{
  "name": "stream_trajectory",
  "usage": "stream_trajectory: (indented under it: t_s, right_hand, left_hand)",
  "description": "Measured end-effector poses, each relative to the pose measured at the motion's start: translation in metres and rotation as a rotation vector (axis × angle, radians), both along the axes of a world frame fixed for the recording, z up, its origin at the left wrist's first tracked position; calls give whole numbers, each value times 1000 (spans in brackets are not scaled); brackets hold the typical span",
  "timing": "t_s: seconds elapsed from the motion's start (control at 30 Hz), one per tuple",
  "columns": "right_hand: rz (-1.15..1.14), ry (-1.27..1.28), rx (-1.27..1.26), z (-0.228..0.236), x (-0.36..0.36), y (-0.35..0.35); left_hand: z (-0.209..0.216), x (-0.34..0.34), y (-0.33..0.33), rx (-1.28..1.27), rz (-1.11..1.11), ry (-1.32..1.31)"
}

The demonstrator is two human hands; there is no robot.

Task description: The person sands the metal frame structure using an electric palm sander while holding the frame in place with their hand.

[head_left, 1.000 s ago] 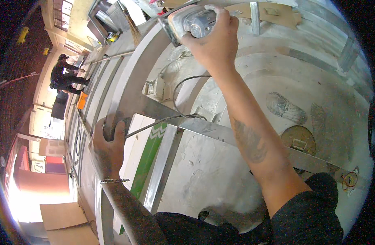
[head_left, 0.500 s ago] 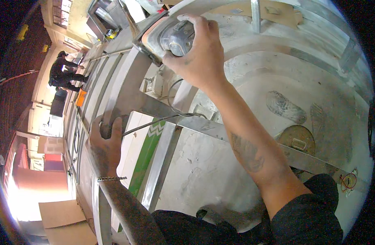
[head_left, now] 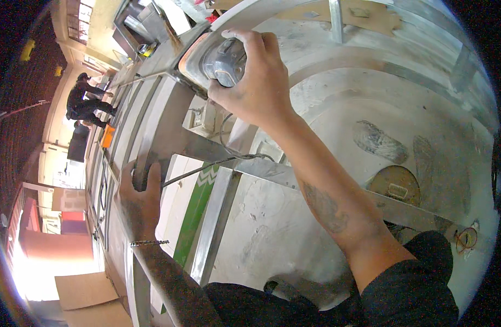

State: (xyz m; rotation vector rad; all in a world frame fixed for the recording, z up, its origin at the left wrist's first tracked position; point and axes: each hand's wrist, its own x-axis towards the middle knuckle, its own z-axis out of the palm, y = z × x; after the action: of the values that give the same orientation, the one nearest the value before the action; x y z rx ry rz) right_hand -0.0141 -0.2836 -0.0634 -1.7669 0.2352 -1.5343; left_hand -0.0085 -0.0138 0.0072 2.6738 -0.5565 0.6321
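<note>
Sanding is apparently in hand. The power sander (head_left: 224,62) is held at the curved metal frame's (head_left: 168,117) far edge, clasped between thumb and fingers of the right hand (head_left: 259,82). The left hand's (head_left: 139,200) fingers are curled; their hold cannot be told. Flat, even contact is called for next.

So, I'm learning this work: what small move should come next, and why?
Perhaps slide the sander slightly along the curved frame toward the left hand: the right hand grips it, it appears to rest against the frame, and the frame continues that way.
</note>
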Motion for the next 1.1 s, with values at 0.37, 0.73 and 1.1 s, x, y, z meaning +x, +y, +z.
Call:
stream_trajectory:
  t_s: [0.37, 0.73, 1.1]
  right_hand:
    - [-264, 37, 90, 5, 9, -30]
    - [-417, -87, 177, 10, 12, -54]
    - [-474, -39, 304, 3, 11, -56]
  left_hand:
    - [-3, 2, 4, 1, -21, 11]
    - [-3, 2, 6, 23, -21, 0]
    - [-2, -1, 3, 39, -4, -6]
